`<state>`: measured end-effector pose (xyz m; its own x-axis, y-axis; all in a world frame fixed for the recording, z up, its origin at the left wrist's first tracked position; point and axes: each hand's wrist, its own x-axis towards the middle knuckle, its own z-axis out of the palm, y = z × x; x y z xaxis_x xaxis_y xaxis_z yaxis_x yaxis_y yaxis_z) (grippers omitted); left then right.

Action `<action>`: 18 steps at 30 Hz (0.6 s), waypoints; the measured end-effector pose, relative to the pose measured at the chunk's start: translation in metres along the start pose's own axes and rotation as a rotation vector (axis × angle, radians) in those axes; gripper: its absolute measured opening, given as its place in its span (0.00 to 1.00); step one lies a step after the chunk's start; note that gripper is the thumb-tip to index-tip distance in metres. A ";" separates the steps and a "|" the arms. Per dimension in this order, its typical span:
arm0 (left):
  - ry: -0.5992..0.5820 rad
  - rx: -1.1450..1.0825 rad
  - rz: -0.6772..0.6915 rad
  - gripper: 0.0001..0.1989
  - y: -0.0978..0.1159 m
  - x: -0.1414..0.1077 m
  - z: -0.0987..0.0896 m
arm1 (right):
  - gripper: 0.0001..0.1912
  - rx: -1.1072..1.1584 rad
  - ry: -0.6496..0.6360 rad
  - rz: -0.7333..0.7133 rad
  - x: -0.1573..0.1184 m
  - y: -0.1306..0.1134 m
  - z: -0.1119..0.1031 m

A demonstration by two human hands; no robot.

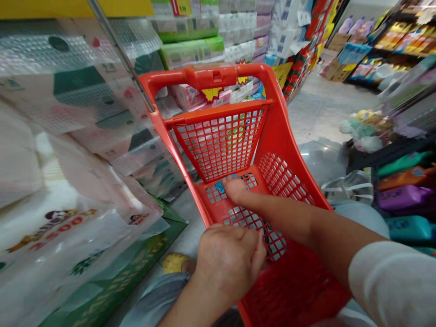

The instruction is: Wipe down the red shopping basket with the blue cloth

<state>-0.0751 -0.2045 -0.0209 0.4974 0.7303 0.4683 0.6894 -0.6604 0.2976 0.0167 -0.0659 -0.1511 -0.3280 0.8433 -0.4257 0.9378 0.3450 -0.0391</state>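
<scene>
A red plastic rolling shopping basket (299, 154) with lattice walls and floor stands tilted in front of me. My left hand (230, 256) is closed in a fist at its near left rim, wrapped over the edge. Deep inside, my right hand (235, 188) is closed around a small blue item (220, 186) low by the lattice back panel (225, 141). Only bits of that blue item show beside the fingers, so its kind is unclear. Most of the right fingers are hidden behind the hand. The basket's red handle (214, 77) is at the far end, beside a metal pole (122, 59).
Large packs of tissue paper (68, 181) are stacked close on the left. More wrapped paper packs (190, 50) fill the shelf behind the basket. To the right are coloured bottles (405, 197) on a rack and a tiled aisle floor (320, 118). A yellow shoe (175, 263) shows below.
</scene>
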 end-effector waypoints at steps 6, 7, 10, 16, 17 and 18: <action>0.003 -0.018 0.011 0.15 0.001 0.001 -0.001 | 0.16 0.083 0.031 -0.107 0.020 -0.009 -0.009; 0.000 -0.022 0.012 0.15 0.000 0.001 -0.001 | 0.16 0.092 0.039 -0.124 0.020 -0.012 -0.009; 0.005 -0.043 0.024 0.15 -0.003 0.002 -0.002 | 0.19 0.101 0.053 -0.089 0.020 -0.015 -0.009; 0.022 -0.065 0.041 0.17 -0.002 0.004 -0.001 | 0.17 0.138 -0.042 -0.143 -0.003 -0.019 -0.003; 0.029 -0.062 0.044 0.17 -0.001 0.004 0.000 | 0.17 0.146 -0.050 -0.143 -0.010 -0.016 -0.001; 0.037 -0.055 0.041 0.17 0.000 0.004 0.000 | 0.18 0.153 -0.056 -0.131 -0.018 -0.012 0.002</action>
<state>-0.0732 -0.2011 -0.0188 0.5040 0.6961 0.5114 0.6383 -0.6990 0.3224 0.0113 -0.0863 -0.1443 -0.4453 0.7698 -0.4573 0.8954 0.3801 -0.2320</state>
